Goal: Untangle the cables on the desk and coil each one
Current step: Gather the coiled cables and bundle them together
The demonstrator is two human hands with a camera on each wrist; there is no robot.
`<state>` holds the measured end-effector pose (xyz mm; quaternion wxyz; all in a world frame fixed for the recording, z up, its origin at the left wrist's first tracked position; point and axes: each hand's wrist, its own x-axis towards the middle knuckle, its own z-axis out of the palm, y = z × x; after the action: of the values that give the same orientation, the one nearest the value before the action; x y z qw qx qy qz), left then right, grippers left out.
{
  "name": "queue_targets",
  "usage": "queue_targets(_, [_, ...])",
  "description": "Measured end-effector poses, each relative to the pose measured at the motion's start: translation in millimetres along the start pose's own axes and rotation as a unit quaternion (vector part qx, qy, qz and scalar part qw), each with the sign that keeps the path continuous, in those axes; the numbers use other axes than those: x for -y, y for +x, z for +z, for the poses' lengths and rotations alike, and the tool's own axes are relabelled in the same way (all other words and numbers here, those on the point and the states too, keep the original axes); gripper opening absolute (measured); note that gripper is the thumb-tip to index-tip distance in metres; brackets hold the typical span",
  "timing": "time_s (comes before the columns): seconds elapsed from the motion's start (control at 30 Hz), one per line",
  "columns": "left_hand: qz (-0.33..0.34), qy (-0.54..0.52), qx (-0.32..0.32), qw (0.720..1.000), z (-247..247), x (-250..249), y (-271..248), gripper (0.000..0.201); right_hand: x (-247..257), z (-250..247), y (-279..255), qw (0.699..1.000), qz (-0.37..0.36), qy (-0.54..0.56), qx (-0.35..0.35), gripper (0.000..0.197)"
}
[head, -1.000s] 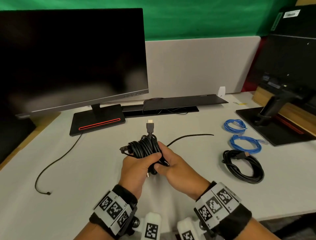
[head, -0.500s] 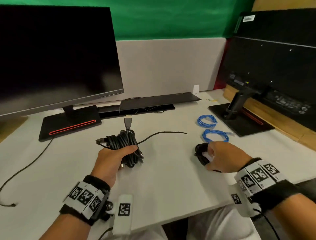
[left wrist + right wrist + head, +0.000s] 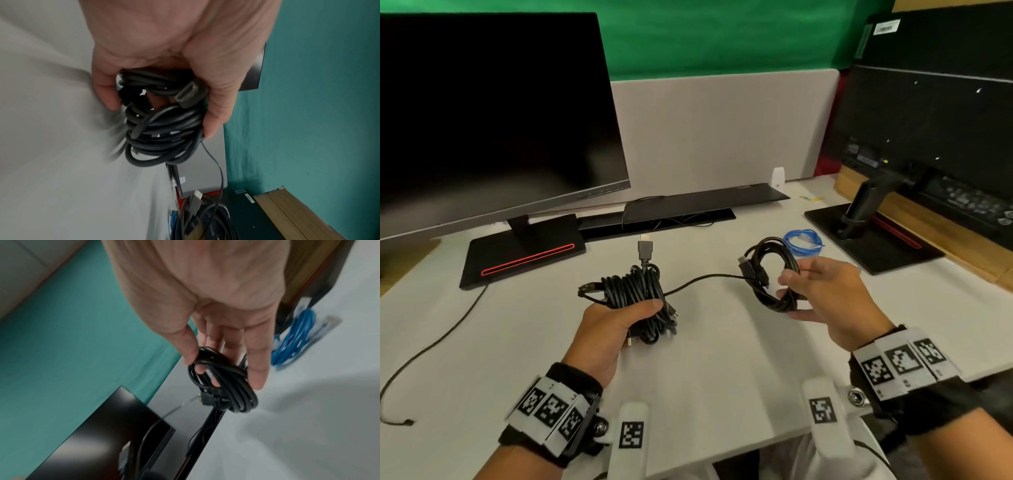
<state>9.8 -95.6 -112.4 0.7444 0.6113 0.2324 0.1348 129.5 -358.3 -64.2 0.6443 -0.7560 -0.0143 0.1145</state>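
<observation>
Now my left hand (image 3: 608, 329) sits at centre frame in the head view, fingers and thumb curled tight round a thick black bundle (image 3: 635, 294). From the left wrist view the thumb (image 3: 216, 104) presses one side of the bundle (image 3: 162, 133) and a fingertip (image 3: 107, 95) hooks the other; a flat plug (image 3: 188, 95) lies against the palm. Another plug (image 3: 644, 250) sticks up out of the bundle toward the top of the frame.

My right hand (image 3: 828, 294), at centre right, holds a smaller black coil (image 3: 774, 274) clear of the desk (image 3: 722, 359). In the right wrist view I see the thumb (image 3: 188, 347) and a fingertip pinching the coil (image 3: 224, 382) at its top, while the other fingers (image 3: 257, 366) lie nearly straight and close together along it. The coil hangs below them.

A thin black lead (image 3: 702, 279) runs across the desk between bundle and coil. A blue coil (image 3: 803, 241) lies on the desk just above my right hand, partly hidden by the black coil. A second thin lead (image 3: 431, 346) trails along the left edge of the frame.
</observation>
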Motion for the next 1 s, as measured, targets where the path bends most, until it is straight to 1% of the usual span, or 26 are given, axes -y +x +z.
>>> queue_targets(0.13, [0.006,-0.004,-0.005,1.0,6.1,1.6,-1.9,0.022,-0.5,30.7,-10.5,0.998,-0.022,0.042,0.046,0.019])
queue_targets(0.2, [0.008,-0.005,-0.011,1.0,10.8,3.1,-3.4,0.022,-2.4,49.2,-18.9,0.996,-0.043,0.051,0.065,0.019])
queue_targets(0.33, [0.013,-0.016,-0.01,1.0,19.8,6.1,-8.1,0.02,-9.7,82.9,-32.3,0.991,-0.109,-0.002,0.074,0.016])
queue_targets(0.43, [0.017,-0.037,-0.004,0.999,23.4,5.4,-11.4,0.02,-18.9,98.9,-39.5,0.986,-0.141,-0.025,0.087,0.015])
queue_targets(0.57, [0.018,-0.043,0.011,0.999,25.2,5.6,-14.6,0.02,-25.6,102.8,-39.9,0.985,-0.145,-0.042,0.086,0.012])
queue_targets(0.67, [0.011,-0.053,0.033,0.998,28.1,6.1,-17.8,0.026,-25.0,99.9,-36.7,0.984,-0.149,-0.045,0.088,0.012])
queue_targets(0.77, [0.019,-0.047,0.049,0.997,31.0,5.2,-19.4,0.033,-26.1,99.1,-36.0,0.983,-0.152,-0.041,0.096,0.015])
queue_targets(0.9, [0.018,-0.041,0.056,0.997,32.9,3.5,-19.5,0.033,-31.6,98.4,-36.3,0.983,-0.151,-0.022,0.099,0.018])
queue_targets(1.0, [0.014,-0.041,0.042,0.998,33.7,4.3,-19.5,0.032,-34.4,98.2,-37.3,0.983,-0.147,0.002,0.114,0.022])
